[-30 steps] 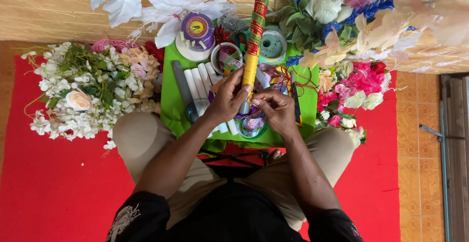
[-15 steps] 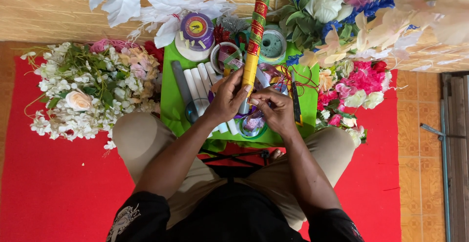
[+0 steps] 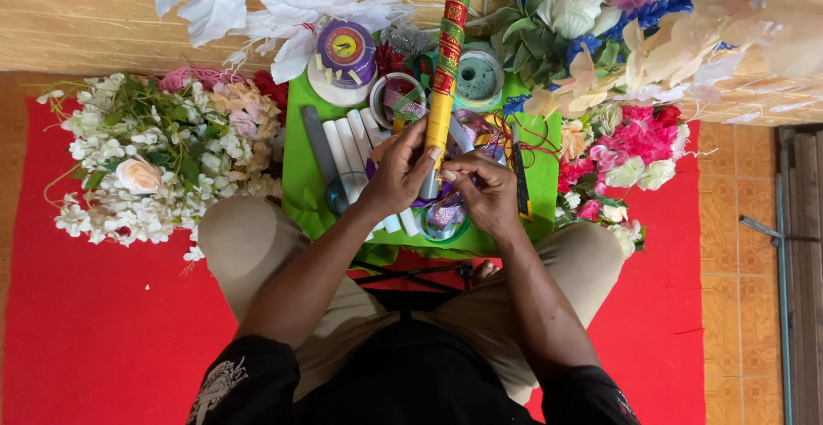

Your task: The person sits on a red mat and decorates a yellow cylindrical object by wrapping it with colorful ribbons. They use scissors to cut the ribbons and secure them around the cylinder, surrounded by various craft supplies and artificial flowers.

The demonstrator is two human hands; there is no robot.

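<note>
My left hand (image 3: 401, 170) grips the lower end of a long stick (image 3: 446, 65) wrapped in yellow, red and green bands, which points away from me. Right beside it, my right hand (image 3: 485, 186) pinches a shiny purple ribbon (image 3: 447, 213) against the stick's base. Both hands hover over a green tray (image 3: 300, 155) that rests in front of my knees. Under the hands lie white rods (image 3: 347, 142) and a roll of ribbon, partly hidden.
White and peach artificial flowers (image 3: 150, 163) lie on the left of the red mat (image 3: 94, 331). Pink and red flowers (image 3: 630, 155) sit on the right. A purple spool (image 3: 345, 52), tape rings (image 3: 390, 95) and a green foam cup (image 3: 478, 78) stand at the tray's far edge.
The hands have stayed at the stick's base, with only small finger movements around the ribbon.
</note>
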